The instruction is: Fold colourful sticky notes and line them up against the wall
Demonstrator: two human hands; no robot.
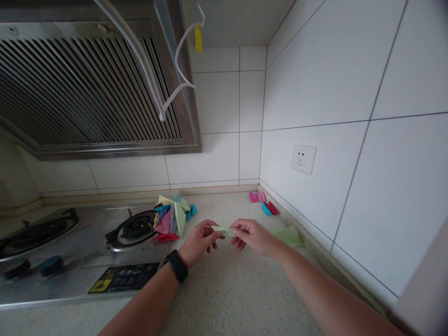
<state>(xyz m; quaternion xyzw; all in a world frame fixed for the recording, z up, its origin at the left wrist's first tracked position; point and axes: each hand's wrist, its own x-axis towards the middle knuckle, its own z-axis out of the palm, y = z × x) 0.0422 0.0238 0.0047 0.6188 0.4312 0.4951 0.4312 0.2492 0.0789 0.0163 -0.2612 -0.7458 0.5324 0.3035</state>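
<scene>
A small folded strip of light green paper (226,231) is stretched between my two hands, above the speckled counter (224,289). My left hand (200,240), with a black watch (177,266) on the wrist, pinches its left end between thumb and fingers. At the other end, my right hand (252,236) pinches the paper the same way. Behind my right forearm lies more light green paper (289,236), partly covered by the arm. A pile of colourful folded paper pieces (171,217) sits left of my hands, at the stove's edge.
Small folded paper pieces in pink (257,196) and in red and blue (270,208) lie by the right wall. On the left is a gas stove (80,252) under a range hood (91,93). A white cable (140,51) hangs overhead. The right wall has a socket (304,159).
</scene>
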